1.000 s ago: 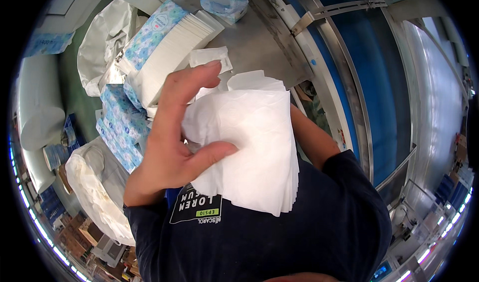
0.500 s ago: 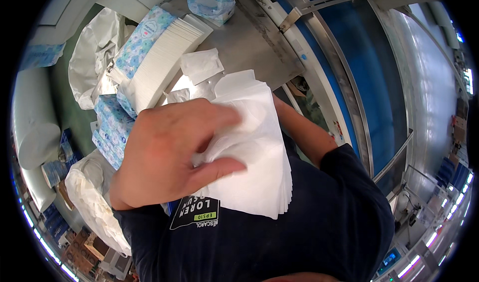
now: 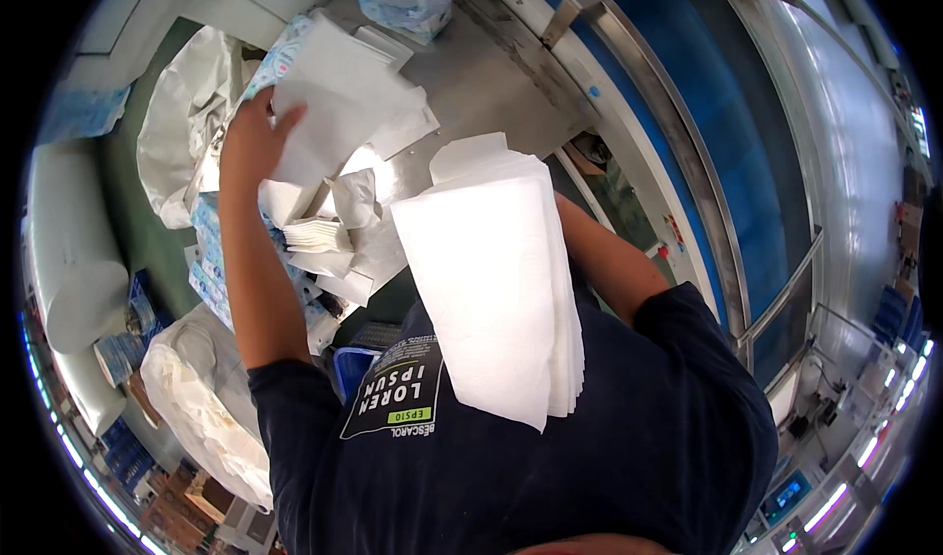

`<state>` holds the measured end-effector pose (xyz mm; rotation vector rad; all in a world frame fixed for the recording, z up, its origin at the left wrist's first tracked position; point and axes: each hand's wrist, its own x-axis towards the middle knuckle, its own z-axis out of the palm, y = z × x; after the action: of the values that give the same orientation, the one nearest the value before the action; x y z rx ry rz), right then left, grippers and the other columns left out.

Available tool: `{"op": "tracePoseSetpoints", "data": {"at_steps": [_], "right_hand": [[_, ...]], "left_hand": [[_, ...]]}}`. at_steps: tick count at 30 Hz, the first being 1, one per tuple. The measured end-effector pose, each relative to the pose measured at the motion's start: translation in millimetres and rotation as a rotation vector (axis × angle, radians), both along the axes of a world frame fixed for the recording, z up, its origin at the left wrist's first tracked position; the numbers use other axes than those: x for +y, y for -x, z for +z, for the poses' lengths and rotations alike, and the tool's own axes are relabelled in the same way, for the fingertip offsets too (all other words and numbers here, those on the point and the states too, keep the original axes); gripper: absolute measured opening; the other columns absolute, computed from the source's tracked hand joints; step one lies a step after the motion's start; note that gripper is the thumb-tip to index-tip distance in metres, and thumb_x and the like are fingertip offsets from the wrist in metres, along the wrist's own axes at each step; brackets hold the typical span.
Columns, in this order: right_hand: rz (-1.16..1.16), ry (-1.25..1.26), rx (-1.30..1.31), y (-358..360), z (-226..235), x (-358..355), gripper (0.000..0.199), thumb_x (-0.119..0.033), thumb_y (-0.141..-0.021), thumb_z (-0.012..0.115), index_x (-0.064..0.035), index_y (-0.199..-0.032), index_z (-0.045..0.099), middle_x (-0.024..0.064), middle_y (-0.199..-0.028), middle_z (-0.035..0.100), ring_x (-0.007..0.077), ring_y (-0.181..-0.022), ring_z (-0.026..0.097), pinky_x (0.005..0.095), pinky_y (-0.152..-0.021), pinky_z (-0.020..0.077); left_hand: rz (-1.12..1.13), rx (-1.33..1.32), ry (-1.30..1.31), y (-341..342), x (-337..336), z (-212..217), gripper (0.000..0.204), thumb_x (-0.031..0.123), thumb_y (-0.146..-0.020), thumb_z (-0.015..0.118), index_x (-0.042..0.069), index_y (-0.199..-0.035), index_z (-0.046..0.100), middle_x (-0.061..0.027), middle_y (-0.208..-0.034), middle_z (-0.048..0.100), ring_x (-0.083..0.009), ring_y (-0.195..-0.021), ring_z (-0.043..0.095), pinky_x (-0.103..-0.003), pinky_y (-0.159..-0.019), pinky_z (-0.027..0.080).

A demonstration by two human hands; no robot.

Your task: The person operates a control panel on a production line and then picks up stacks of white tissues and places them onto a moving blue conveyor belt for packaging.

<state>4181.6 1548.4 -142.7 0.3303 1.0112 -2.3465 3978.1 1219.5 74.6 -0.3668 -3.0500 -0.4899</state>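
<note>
My left hand (image 3: pixel 257 135) is stretched out over the metal table, its thumb and fingers at the edge of a loose white tissue sheet (image 3: pixel 339 88). The sheet is blurred and partly covers a long pack of tissues with blue floral wrapping (image 3: pixel 285 49). A thick stack of white tissues (image 3: pixel 491 280) hangs in front of my chest, its layered edges fanned along the right side. My right forearm (image 3: pixel 609 265) runs behind this stack; the hand holding it is hidden.
Folded tissues (image 3: pixel 316 236) and crumpled pieces (image 3: pixel 356 199) lie on the metal table (image 3: pixel 481 74). Another blue floral pack (image 3: pixel 403 0) stands at the back. White sacks (image 3: pixel 201 398) are at the left, a conveyor with a blue belt (image 3: pixel 707 113) at the right.
My left hand has moved from the stack's face away to the upper left, taking a loose tissue sheet over the long pack. The stack stays in front of my chest.
</note>
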Motion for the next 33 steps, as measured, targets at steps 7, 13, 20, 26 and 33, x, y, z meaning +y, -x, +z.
{"op": "tracePoseSetpoints", "data": {"at_steps": [7, 13, 20, 26, 33], "right_hand": [[-0.109, 0.145, -0.064, -24.9, -53.6, 35.6, 0.058, -0.042, -0.1, 0.061, -0.006, -0.144, 0.048, 0.0092, -0.134, 0.061, 0.021, -0.119, 0.061, 0.0404, -0.102, 0.0503], [-0.188, 0.139, -0.074, -39.5, -56.9, 73.6, 0.059, -0.045, -0.096, 0.065, -0.0049, -0.138, 0.052, 0.0087, -0.129, 0.064, 0.0209, -0.118, 0.062, 0.0396, -0.103, 0.0495], [-0.253, -0.141, -0.128, -53.5, -38.1, 170.9, 0.063, -0.044, -0.092, 0.072, -0.0049, -0.137, 0.054, 0.0092, -0.126, 0.065, 0.0218, -0.115, 0.063, 0.0414, -0.1, 0.0504], [-0.266, -0.55, -0.098, 13.9, -7.7, 202.6, 0.067, -0.035, -0.087, 0.079, -0.0024, -0.138, 0.051, 0.0124, -0.126, 0.064, 0.0236, -0.113, 0.063, 0.0407, -0.097, 0.0514], [0.003, -1.142, 0.199, 76.6, -76.8, 196.8, 0.076, -0.039, -0.079, 0.085, 0.0001, -0.135, 0.052, 0.0165, -0.124, 0.066, 0.0278, -0.113, 0.065, 0.0397, -0.098, 0.0502]], "left_hand": [[-0.726, 0.106, -0.47, -176.3, 89.5, 77.7, 0.052, 0.055, -0.085, 0.072, 0.013, -0.117, 0.073, -0.0174, -0.129, 0.055, -0.0354, -0.118, 0.049, -0.046, -0.102, 0.04], [-0.79, -0.204, -0.509, -191.0, 162.0, 77.3, 0.053, 0.02, -0.07, 0.082, 0.013, -0.121, 0.07, -0.0154, -0.135, 0.052, -0.042, -0.122, 0.047, -0.049, -0.104, 0.042], [-0.41, -0.461, -0.497, -192.2, 203.6, 44.1, 0.059, 0.039, -0.086, 0.076, 0.002, -0.127, 0.057, -0.0226, -0.137, 0.048, -0.0394, -0.128, 0.049, -0.047, -0.105, 0.043], [-0.026, -0.419, -1.222, -183.5, 178.9, -91.3, 0.088, 0.049, -0.09, 0.069, -0.003, -0.149, 0.027, -0.0156, -0.141, 0.042, -0.0294, -0.129, 0.048, -0.042, -0.107, 0.04], [0.138, -0.42, -1.064, -203.7, 107.6, -291.7, 0.09, 0.052, -0.098, 0.055, -0.003, -0.157, 0.015, -0.0199, -0.159, 0.027, -0.0314, -0.145, 0.031, -0.042, -0.118, 0.024]]}}
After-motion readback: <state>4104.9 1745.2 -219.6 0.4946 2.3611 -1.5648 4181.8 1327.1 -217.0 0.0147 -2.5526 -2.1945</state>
